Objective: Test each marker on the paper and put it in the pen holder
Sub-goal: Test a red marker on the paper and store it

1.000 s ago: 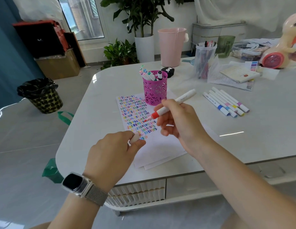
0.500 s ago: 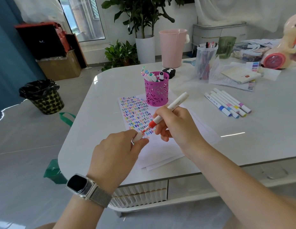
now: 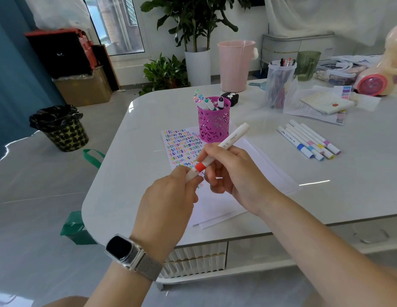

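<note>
My right hand (image 3: 235, 173) grips a white marker with a red band (image 3: 228, 141), held slanted above the paper (image 3: 217, 202). My left hand (image 3: 171, 196) pinches the marker's white cap (image 3: 190, 175), which now sits over the tip end. The paper lies on the white table and carries rows of coloured scribbles (image 3: 182, 147). Behind it stands the magenta pen holder (image 3: 213, 124) with several markers in it. To the right, several capped markers (image 3: 308, 139) lie side by side on the table.
A clear tub of pens (image 3: 279, 85), a pink bin (image 3: 236, 65) and a green cup (image 3: 307, 65) stand at the back. Papers and a booklet (image 3: 321, 103) lie back right beside a pink toy (image 3: 383, 74). A black-bagged waste basket (image 3: 60, 127) is on the floor at left.
The two hands came together: the cap in my left hand met the marker's red tip and now covers it. The marker dropped lower and closer to me.
</note>
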{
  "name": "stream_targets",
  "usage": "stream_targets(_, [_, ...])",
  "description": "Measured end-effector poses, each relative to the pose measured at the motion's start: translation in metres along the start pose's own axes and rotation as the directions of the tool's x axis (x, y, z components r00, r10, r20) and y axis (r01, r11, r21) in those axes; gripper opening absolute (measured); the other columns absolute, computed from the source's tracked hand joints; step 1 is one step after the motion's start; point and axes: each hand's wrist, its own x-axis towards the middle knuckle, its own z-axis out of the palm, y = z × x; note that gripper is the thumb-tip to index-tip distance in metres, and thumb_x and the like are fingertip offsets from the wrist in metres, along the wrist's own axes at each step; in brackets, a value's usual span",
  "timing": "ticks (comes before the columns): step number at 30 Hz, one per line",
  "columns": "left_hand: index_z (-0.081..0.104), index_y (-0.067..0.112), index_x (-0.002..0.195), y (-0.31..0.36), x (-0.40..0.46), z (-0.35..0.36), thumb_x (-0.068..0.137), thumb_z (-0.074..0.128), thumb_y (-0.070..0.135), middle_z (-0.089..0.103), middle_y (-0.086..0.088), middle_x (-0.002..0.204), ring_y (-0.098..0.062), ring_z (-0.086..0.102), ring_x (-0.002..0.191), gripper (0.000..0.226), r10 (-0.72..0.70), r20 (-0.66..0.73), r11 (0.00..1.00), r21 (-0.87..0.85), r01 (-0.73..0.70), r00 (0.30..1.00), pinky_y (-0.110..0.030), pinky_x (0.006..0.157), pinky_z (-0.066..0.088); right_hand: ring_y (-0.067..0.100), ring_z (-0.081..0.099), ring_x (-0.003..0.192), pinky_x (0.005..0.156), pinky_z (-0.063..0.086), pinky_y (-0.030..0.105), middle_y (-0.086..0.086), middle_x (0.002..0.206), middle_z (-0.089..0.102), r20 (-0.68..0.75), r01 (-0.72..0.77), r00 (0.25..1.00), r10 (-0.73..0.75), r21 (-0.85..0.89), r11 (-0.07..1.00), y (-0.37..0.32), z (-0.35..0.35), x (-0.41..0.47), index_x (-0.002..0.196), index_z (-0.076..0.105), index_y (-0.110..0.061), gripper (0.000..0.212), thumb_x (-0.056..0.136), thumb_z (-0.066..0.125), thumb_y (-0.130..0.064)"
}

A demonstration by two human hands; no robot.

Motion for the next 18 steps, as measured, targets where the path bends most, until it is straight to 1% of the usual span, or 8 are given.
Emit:
stream_targets(4, [0.057,0.014,0.09,-0.005,0.001,-0.001,0.095,0.047,0.026,0.061,0.006,0.064,-0.02,0.062,0.062,0.016,0.036,-0.059,0.999,0.042,-0.034,0.998,-0.044,0.064,0.051,0.014,0.045,0.054,0.043,0.031,0.021,-0.002,0.053,0.05,0.095,0.014,0.995,-0.016,0.027,1.0,0.005,0.001,-0.003,0.076,0.061,-0.014,0.03,0.1,0.046,-0.025])
stream_targets(7, [0.058,0.012,0.092,-0.006,0.001,-0.001,0.095,0.046,0.024,0.062,0.004,0.066,-0.023,0.062,0.06,0.017,0.044,-0.064,0.998,0.055,-0.041,0.997,-0.045,0.063,0.051,0.013,0.047,0.053,0.042,0.032,0.02,-0.001,0.055,0.052,0.103,0.037,0.994,-0.037,0.007,0.999,0.009,0.003,-0.005,0.079,0.062,-0.015,0.029,0.1,0.046,-0.026])
stream_targets(11, [0.058,0.009,0.093,-0.005,-0.002,0.003,0.095,0.045,0.023,0.064,-0.002,0.067,-0.027,0.063,0.061,0.019,0.016,-0.066,1.0,0.013,-0.015,0.998,-0.047,0.064,0.051,0.013,0.046,0.051,0.042,0.033,0.02,-0.004,0.052,0.051,0.077,0.052,0.996,-0.048,-0.046,0.998,0.01,0.004,-0.004,0.078,0.061,-0.015,0.03,0.1,0.046,-0.028])
stream_targets(15, [0.056,0.012,0.092,-0.003,0.003,0.002,0.094,0.039,0.032,0.065,-0.007,0.071,-0.03,0.063,0.064,0.027,-0.002,-0.05,1.0,0.031,0.004,0.999,-0.048,0.066,0.051,0.011,0.045,0.05,0.043,0.033,0.02,-0.003,0.053,0.052,0.003,0.04,0.999,-0.04,-0.019,0.999,0.01,0.007,-0.002,0.077,0.063,-0.017,0.03,0.099,0.047,-0.031])
stream_targets(17, [0.057,0.016,0.092,-0.002,0.007,-0.003,0.094,0.038,0.035,0.065,-0.003,0.071,-0.026,0.064,0.066,0.027,-0.022,-0.051,0.999,0.049,0.024,0.998,-0.046,0.067,0.052,0.01,0.045,0.051,0.044,0.033,0.02,-0.004,0.054,0.053,-0.029,0.022,0.999,-0.022,0.022,1.0,0.01,0.01,-0.001,0.083,0.065,-0.019,0.027,0.098,0.048,-0.033])
stream_targets(18, [0.058,0.019,0.09,-0.002,0.008,-0.005,0.095,0.039,0.037,0.065,0.001,0.07,-0.023,0.065,0.067,0.026,-0.035,-0.058,0.998,0.051,0.038,0.998,-0.045,0.067,0.052,0.01,0.045,0.051,0.044,0.034,0.02,-0.005,0.054,0.055,-0.045,0.016,0.999,-0.014,0.034,0.999,0.009,0.012,0.0,0.09,0.066,-0.019,0.023,0.098,0.049,-0.034])
